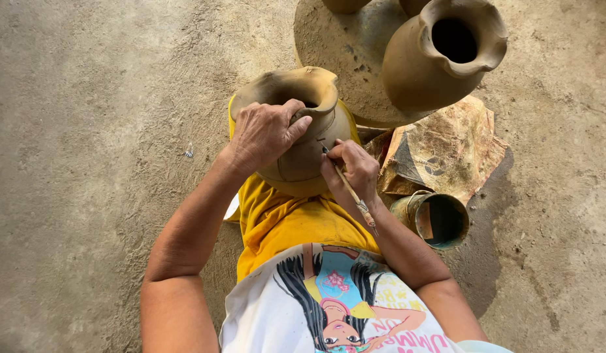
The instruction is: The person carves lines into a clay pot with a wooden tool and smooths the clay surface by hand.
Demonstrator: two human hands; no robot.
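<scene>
A brown unfired clay pot (303, 167) with a flared rim rests tilted on my lap, on a yellow cloth (277, 219). My left hand (267, 131) grips the pot's rim and neck, thumb over the lip. My right hand (352, 167) holds a thin wooden stick tool (355, 195) like a pen, its tip touching the pot's side, where dark lines are drawn.
A second clay pot (440, 55) stands on a round clay-covered board (345, 52) ahead, with parts of two more pots at the top edge. A crumpled paper sheet (447, 150) and a small dirty tin can (437, 219) lie to my right on the earthen floor (87, 131).
</scene>
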